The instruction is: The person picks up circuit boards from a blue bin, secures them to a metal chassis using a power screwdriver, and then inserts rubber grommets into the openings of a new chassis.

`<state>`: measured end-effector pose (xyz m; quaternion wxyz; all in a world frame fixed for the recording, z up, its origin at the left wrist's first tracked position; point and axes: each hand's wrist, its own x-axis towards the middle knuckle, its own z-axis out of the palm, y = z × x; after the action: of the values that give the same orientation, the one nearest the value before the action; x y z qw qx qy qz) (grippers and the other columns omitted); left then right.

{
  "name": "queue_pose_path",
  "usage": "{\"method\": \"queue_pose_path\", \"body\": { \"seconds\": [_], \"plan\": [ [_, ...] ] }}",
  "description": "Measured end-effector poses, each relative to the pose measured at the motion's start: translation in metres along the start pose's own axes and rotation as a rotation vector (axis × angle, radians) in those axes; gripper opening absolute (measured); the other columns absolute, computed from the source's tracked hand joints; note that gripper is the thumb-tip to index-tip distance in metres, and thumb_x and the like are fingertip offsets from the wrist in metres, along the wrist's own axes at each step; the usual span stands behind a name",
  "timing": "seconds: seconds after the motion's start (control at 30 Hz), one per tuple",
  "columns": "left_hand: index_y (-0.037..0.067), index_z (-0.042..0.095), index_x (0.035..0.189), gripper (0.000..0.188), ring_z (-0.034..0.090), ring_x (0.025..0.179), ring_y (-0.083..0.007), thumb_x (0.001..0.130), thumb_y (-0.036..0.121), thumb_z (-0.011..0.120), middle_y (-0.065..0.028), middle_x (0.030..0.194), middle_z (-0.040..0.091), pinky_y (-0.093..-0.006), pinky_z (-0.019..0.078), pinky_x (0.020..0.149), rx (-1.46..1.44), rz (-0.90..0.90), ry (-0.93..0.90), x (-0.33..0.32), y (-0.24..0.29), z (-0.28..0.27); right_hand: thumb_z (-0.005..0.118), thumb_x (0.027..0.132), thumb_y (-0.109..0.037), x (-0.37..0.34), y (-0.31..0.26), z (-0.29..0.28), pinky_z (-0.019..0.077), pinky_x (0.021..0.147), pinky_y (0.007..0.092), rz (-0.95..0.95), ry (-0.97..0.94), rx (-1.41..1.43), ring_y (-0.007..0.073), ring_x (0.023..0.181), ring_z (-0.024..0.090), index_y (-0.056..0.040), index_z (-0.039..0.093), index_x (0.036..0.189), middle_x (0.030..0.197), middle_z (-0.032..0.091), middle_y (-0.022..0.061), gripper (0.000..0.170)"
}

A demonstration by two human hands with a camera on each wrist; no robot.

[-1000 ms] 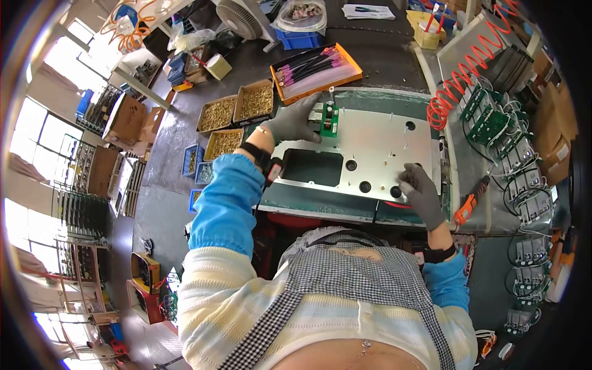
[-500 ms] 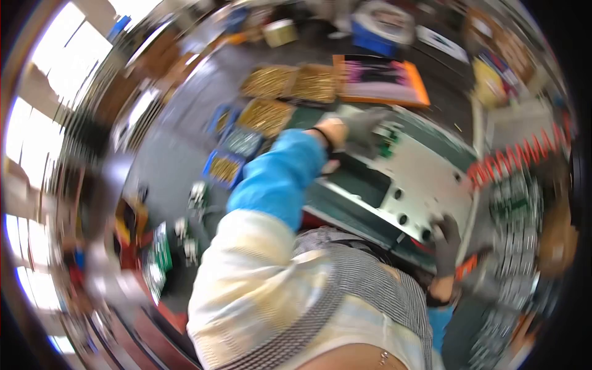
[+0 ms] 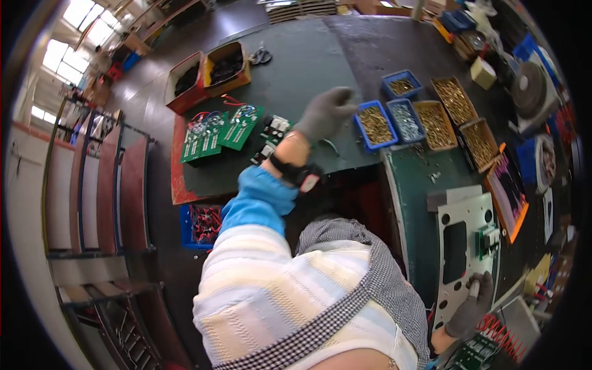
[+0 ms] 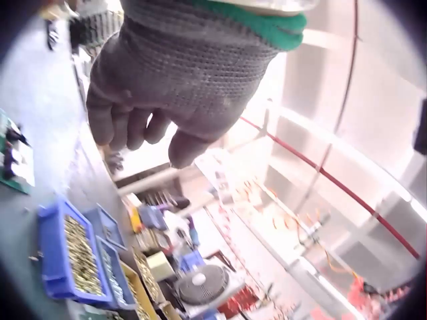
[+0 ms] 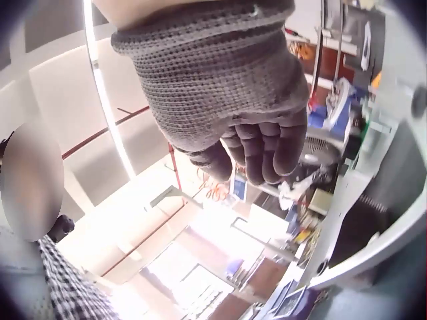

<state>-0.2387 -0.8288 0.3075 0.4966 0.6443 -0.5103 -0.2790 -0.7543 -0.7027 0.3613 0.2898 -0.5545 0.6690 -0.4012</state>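
The gloved left hand (image 3: 328, 115) is raised over the green mat, left of a blue bin of brass screws (image 3: 375, 125); its fingers are relaxed and hold nothing. In the left wrist view the left hand (image 4: 179, 80) hangs above the bins with loosely bent fingers. The gloved right hand (image 3: 473, 308) is at the lower edge of the metal panel (image 3: 455, 296), on which a small green circuit board (image 3: 488, 242) sits. In the right wrist view the right hand (image 5: 227, 100) has loosely bent fingers, and nothing shows in them.
Green circuit boards (image 3: 205, 139) and small white-and-black parts (image 3: 275, 128) lie on the left table. Behind them stand a red box (image 3: 185, 83) and a yellow box (image 3: 227, 69). An orange-edged tray (image 3: 507, 191) and a fan (image 3: 530, 89) are at the right.
The view has swung left. My left hand has left the small circuit board on the panel and moved over the left table. My right hand has stayed by the panel.
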Motion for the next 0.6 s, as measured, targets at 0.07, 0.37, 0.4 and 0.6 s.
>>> {"method": "queue_pose_path", "body": {
  "seconds": [0.07,0.37,0.4,0.6],
  "plan": [
    [-0.003,0.055,0.122,0.041,0.060,0.089,-0.0161,0.086,0.015,0.064,-0.0099,0.098,0.062,-0.0279,0.0503,0.076,-0.443,-0.306,0.231,-0.026,-0.045,-0.060,0.050,0.092,0.000,0.017,0.000,0.039,0.0457,0.083,0.0253,-0.087,-0.161,0.116,0.0134,0.091,0.058,0.0014,0.051,0.127,0.102,0.063,0.0075,0.035],
    [-0.001,0.049,0.112,0.049,0.059,0.075,-0.0167,0.072,0.007,0.076,-0.0071,0.090,0.058,-0.0284,0.0482,0.066,-0.054,-0.503,0.894,-0.028,-0.168,-0.171,0.054,0.089,0.000,0.040,-0.053,0.155,0.0440,0.089,0.0270,-0.237,-0.527,0.354,0.0131,0.096,0.058,0.0003,0.055,0.123,0.102,0.063,0.0059,0.034],
    [-0.001,0.049,0.111,0.049,0.059,0.077,-0.0171,0.072,0.008,0.076,-0.0076,0.092,0.059,-0.0287,0.0484,0.068,-0.065,-0.466,0.794,-0.023,-0.180,-0.181,0.054,0.089,0.000,0.037,-0.054,0.159,0.0440,0.089,0.0270,-0.229,-0.519,0.360,0.0130,0.096,0.058,0.0002,0.055,0.123,0.102,0.063,0.0057,0.035],
    [0.005,0.029,0.145,0.088,0.057,0.102,-0.0176,0.071,0.001,0.077,-0.0093,0.118,0.053,-0.0291,0.0474,0.086,0.060,-0.286,0.002,-0.037,-0.165,-0.245,0.054,0.089,-0.001,0.016,-0.040,0.174,0.0442,0.088,0.0265,-0.093,-0.410,0.334,0.0121,0.094,0.057,-0.0001,0.056,0.123,0.100,0.063,0.0047,0.034]
  ]
}}
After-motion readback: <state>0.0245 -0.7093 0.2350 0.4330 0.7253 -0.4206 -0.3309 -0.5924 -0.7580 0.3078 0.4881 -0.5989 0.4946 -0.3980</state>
